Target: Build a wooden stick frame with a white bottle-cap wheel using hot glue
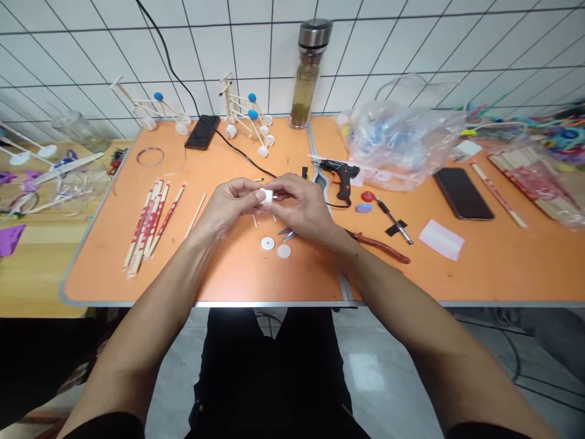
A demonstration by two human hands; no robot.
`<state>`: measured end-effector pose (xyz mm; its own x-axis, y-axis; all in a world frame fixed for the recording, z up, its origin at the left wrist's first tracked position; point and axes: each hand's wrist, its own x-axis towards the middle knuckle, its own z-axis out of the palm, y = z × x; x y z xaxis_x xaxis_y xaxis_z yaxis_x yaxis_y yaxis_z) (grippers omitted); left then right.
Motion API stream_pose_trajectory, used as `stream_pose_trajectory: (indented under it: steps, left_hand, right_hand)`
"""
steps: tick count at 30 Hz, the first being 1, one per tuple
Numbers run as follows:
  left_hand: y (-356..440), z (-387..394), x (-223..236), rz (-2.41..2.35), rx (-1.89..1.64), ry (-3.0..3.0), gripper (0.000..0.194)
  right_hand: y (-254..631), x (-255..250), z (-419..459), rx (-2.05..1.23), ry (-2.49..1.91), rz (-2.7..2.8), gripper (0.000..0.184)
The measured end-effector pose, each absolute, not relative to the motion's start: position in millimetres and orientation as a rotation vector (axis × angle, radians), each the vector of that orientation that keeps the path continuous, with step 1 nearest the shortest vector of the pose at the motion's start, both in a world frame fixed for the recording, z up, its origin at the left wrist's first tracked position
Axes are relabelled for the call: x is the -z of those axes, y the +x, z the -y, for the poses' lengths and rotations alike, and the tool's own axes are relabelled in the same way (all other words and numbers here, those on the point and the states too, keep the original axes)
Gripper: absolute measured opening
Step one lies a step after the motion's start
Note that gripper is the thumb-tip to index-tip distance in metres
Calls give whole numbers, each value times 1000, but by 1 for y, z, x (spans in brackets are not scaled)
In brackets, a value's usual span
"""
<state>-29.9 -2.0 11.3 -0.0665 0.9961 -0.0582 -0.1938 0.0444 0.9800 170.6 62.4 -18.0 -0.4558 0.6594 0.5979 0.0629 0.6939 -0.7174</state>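
Observation:
Over the middle of the orange table, my left hand (235, 200) and my right hand (304, 206) meet, fingers closed around a small white plastic cap (266, 196). Thumbs and fingertips of both press on it from either side. Just below them on the table lie a white round cap with a dark centre (267, 244) and a thin translucent disc (284, 251). Scissors (289, 234) poke out, partly hidden under my right hand. Thin wooden sticks (255, 221) show beneath the fingers.
Wrapped chopsticks (148, 228) lie left. Stick models with blue balls (247, 110) stand at the back beside a phone (202, 132) and a tall glass bottle (307, 79). Right are a corded glue gun (340, 177), pliers (381, 246), a pen (393, 219), another phone (464, 193) and a plastic bag (402, 143).

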Motion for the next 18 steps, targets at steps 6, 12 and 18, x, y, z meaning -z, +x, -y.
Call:
stream_pose_trajectory:
  steps: [6, 12, 18]
  left_hand:
    - [-30, 1, -12, -1105, -1293, 963, 63]
    - [-31, 0, -12, -1103, -1358, 959, 62]
    - [-30, 2, -11, -1095, -1349, 999, 57]
  right_hand:
    - [173, 19, -65, -784, -509, 1957, 20]
    - [172, 25, -67, -836, -596, 1947, 32]
    - [173, 24, -66, -756, -551, 1923, 23]
